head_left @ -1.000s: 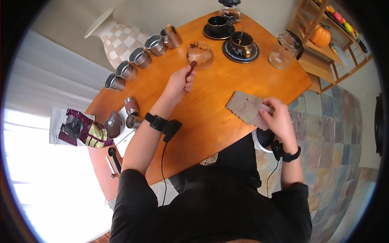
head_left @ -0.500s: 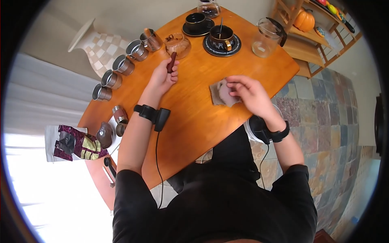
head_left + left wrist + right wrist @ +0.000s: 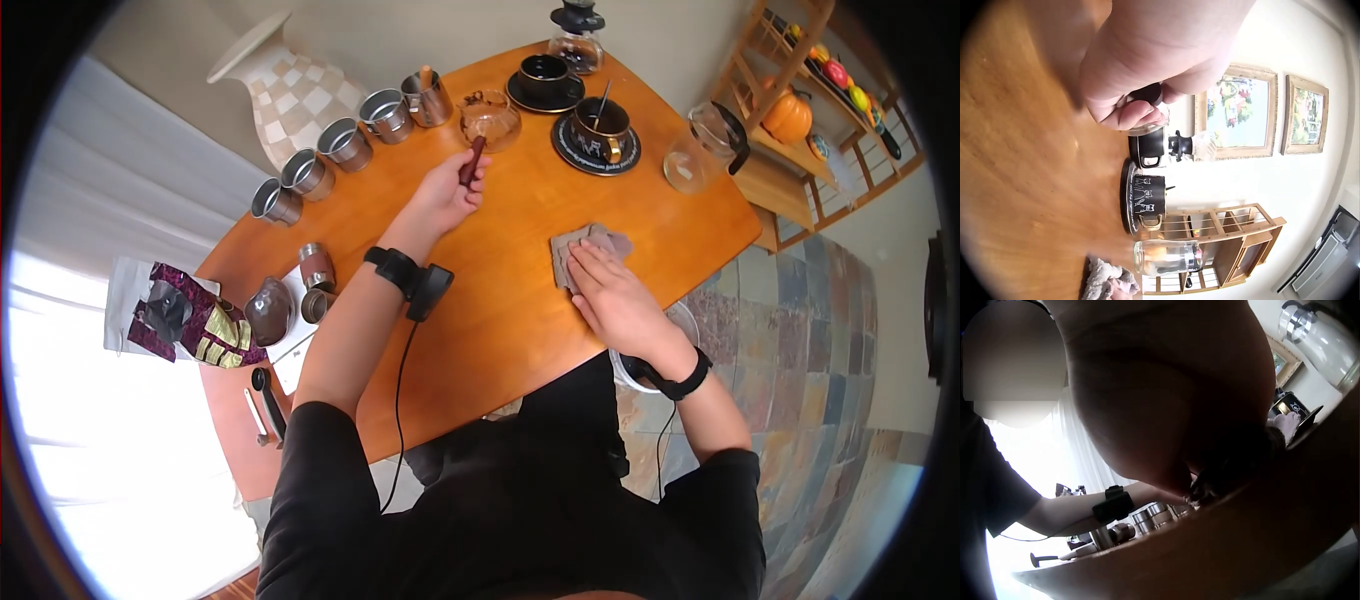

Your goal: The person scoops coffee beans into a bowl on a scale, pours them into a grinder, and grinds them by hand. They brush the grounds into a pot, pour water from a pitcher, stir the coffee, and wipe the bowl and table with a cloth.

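Note:
My left hand (image 3: 448,195) grips a dark red handle (image 3: 473,163), which points toward a round glass vessel (image 3: 490,125) with brown residue inside. The left wrist view shows the dark end of this handle inside the curled fingers. My right hand (image 3: 625,305) lies palm down with straight fingers on a crumpled grey cloth (image 3: 563,262) on the wooden table (image 3: 480,290). Part of the cloth bunches beyond the fingertips; the rest is hidden under the hand. In the right wrist view, the hand is dark and covers most of the cloth.
Several metal cups (image 3: 345,147) line the left edge. Two black cups on saucers, one of them a gold-handled cup (image 3: 600,130), stand at the back. A glass carafe (image 3: 695,155) is at right. A coffee bag (image 3: 185,315) and scoop (image 3: 268,400) lie left. A white bin (image 3: 640,370) stands below the edge.
My right hand has gone from pinching the spread cloth near the table's edge to pressing it, crumpled, flat on the tabletop further in. The left hand keeps its grip on the handle.

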Demonstrator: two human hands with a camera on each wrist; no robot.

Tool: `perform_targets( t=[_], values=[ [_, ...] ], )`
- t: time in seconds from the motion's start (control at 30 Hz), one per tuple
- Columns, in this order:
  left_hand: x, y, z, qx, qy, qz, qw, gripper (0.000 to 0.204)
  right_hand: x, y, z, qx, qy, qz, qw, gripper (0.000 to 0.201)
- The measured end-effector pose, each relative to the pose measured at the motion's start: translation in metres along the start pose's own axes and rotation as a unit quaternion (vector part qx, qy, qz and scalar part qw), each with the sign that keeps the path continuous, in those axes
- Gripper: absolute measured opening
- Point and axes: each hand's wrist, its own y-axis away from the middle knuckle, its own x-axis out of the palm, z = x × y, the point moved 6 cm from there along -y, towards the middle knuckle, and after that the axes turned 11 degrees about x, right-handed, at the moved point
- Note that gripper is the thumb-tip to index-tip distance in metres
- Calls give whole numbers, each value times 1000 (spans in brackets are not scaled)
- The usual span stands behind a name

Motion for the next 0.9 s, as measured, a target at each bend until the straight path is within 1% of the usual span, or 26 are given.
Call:
perform_targets(
  t=[0.03,0.07,0.13,0.17,0.23,0.27,0.33,0.4,0.43,0.47,0.53,0.57,0.63,0.67,0.7,0.73,0.77,0.8,0.83,0.87,0.9],
  values=[
    [2,-2,-1,8,-2,3,1000,29,1,0,-1,16,-6,18,1000,44],
    [4,-5,-1,15,-5,5,1000,28,0,0,-2,11,-4,18,1000,44],
    [6,-15,-3,20,12,-1,1000,27,-2,-2,-9,38,5,25,999,47],
    [6,-22,-3,24,13,-6,1000,29,-1,-3,-9,36,7,27,999,47],
    [5,-23,-1,28,20,-11,999,31,-5,-5,-15,79,19,-9,997,51],
    [7,-20,-3,29,33,-11,999,33,-4,-5,-13,79,21,-6,997,51],
    [8,-10,1,21,48,-12,999,35,1,2,4,47,76,5,996,54],
    [1,11,9,3,73,-25,997,39,12,12,33,23,-8,28,999,55],
    [-2,25,11,5,72,-53,996,34,10,16,53,-15,-67,42,997,55],
    [-12,36,16,4,77,-56,995,34,15,23,67,-8,-106,87,991,50],
    [-32,60,30,-31,94,-27,995,31,13,39,86,-71,-121,78,987,44],
    [-35,82,31,-28,98,-38,994,31,12,40,84,-79,-126,86,985,44],
    [-30,138,38,-66,123,25,990,29,4,41,54,-17,-73,72,995,37],
    [-31,166,39,-65,129,8,989,29,-6,41,34,17,-19,40,999,34],
    [-29,195,38,-47,79,28,995,28,-15,38,8,93,-26,16,995,32],
    [-31,222,40,-27,29,47,998,27,-27,38,-17,139,16,-31,990,33],
    [-38,246,46,-22,36,29,999,27,-29,44,-51,156,92,-72,981,34],
    [-50,268,47,7,-86,8,996,27,-31,48,-73,163,92,-79,979,36],
    [-58,289,46,31,-209,-15,977,27,-31,50,-84,163,95,-60,980,40],
    [-63,306,49,36,-207,-36,977,27,-24,46,-73,146,86,-53,984,40],
    [-67,322,45,84,-294,-71,949,29,-18,43,-60,146,84,-54,984,41]
  ],
)
